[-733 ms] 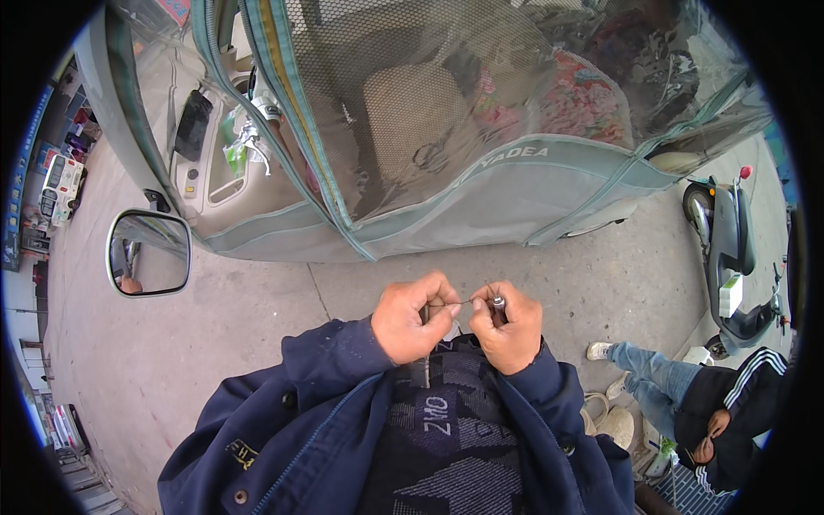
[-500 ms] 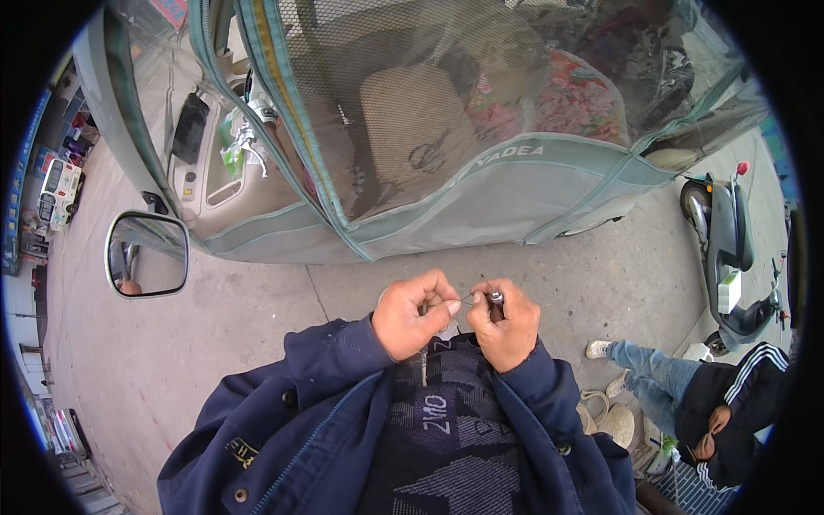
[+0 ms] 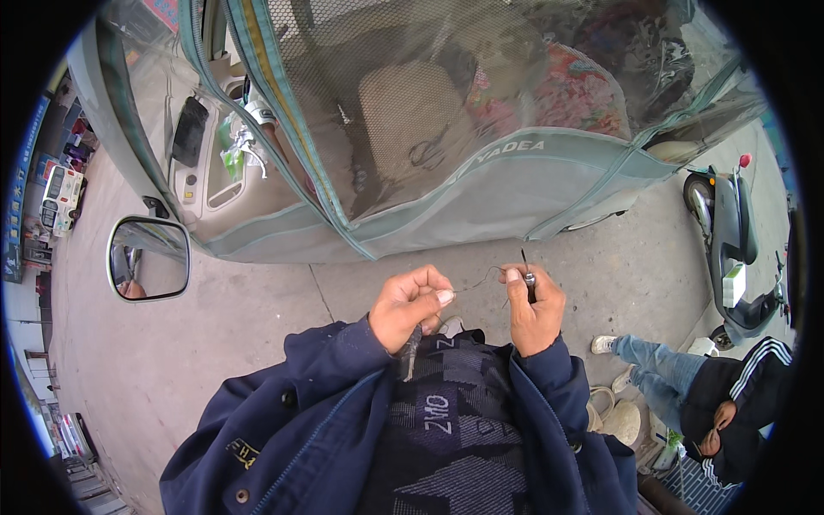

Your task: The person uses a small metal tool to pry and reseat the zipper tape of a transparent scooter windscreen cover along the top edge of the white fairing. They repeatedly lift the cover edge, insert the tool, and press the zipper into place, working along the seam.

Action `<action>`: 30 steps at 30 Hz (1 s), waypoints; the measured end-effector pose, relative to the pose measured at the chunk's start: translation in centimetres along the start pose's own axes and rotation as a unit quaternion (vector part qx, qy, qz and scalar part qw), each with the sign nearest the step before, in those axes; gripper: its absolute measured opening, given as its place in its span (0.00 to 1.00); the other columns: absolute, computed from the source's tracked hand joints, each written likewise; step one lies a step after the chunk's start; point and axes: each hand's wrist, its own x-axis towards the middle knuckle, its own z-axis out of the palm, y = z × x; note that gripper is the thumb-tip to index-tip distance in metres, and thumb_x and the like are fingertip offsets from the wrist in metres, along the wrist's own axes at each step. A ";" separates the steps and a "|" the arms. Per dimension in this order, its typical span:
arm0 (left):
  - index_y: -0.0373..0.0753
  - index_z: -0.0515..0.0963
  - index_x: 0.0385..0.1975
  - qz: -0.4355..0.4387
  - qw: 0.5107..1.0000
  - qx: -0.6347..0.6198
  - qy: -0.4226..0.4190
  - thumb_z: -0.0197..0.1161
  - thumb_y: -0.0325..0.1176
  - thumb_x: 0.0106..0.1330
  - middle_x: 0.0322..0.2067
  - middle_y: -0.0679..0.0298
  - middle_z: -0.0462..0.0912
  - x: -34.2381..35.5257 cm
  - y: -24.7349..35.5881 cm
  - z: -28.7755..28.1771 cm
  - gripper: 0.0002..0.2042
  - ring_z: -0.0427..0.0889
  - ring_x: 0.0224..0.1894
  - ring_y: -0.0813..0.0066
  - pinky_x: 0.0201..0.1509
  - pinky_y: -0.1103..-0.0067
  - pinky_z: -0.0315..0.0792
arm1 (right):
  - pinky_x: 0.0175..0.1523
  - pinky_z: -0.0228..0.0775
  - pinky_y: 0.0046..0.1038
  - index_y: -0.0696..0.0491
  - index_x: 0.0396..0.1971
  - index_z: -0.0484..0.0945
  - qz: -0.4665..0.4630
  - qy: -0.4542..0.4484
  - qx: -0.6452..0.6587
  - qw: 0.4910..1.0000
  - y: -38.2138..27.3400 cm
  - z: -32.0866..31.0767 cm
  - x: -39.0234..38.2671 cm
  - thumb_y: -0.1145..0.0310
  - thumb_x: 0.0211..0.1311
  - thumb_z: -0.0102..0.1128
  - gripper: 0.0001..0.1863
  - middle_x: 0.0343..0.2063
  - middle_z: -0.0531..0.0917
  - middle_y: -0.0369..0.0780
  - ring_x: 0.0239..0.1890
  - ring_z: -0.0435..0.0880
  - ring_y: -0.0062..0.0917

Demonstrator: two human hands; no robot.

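My left hand (image 3: 410, 307) is closed, with thumb and forefinger pinching one end of a thin dark thread (image 3: 476, 286). Below its palm hangs a greyish, frayed-looking bundle (image 3: 411, 354), which I cannot make out exactly. My right hand (image 3: 537, 311) is closed around an awl-like tool (image 3: 530, 281) with a shiny metal collar and a thin dark shaft pointing away from me. Between the right thumb and forefinger runs the other part of the thread, which loops loosely across the gap between the hands. The tool's handle is mostly hidden in the fist.
A covered three-wheeler (image 3: 446, 210) with grey fabric sides and clear and mesh windows stands just ahead. Its mirror (image 3: 150, 259) juts out at left. A scooter (image 3: 730, 249) is parked at right, near a person (image 3: 730, 412) in a dark striped jacket. Concrete ground (image 3: 249, 318) lies between.
My hands have drawn apart, the right one moving to the right, and the thread now spans between them. The tool's shaft has come into view, as has the greyish bundle under my left hand.
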 end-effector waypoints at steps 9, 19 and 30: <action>0.35 0.78 0.42 0.054 0.994 0.094 0.022 0.61 0.28 0.76 0.31 0.73 0.80 -0.1 0.1 0.4 0.04 0.69 0.29 0.91 0.32 0.85 0.64 | 0.28 0.63 0.21 0.57 0.44 0.87 -0.095 -0.097 0.053 0.989 -3.8 0.5 -1.1 0.82 0.56 0.69 0.14 0.39 0.88 0.41 0.22 0.73 0.16; 0.36 0.80 0.38 0.106 0.965 0.235 0.049 0.65 0.25 0.72 0.27 0.75 0.80 -0.3 0.1 0.9 0.01 0.72 0.28 0.92 0.31 0.85 0.66 | 0.23 0.62 0.24 0.55 0.33 0.83 -0.016 -0.122 0.015 0.992 -3.6 1.4 -1.3 0.75 0.55 0.70 0.06 0.22 0.81 0.35 0.16 0.70 0.16; 0.37 0.82 0.37 0.155 0.945 0.280 0.065 0.67 0.26 0.71 0.23 0.75 0.79 -0.6 0.3 1.2 0.02 0.69 0.24 0.92 0.27 0.84 0.63 | 0.31 0.63 0.20 0.58 0.36 0.82 0.143 -0.045 0.223 0.963 -2.4 1.2 -1.1 0.76 0.66 0.64 0.02 0.24 0.79 0.28 0.24 0.71 0.10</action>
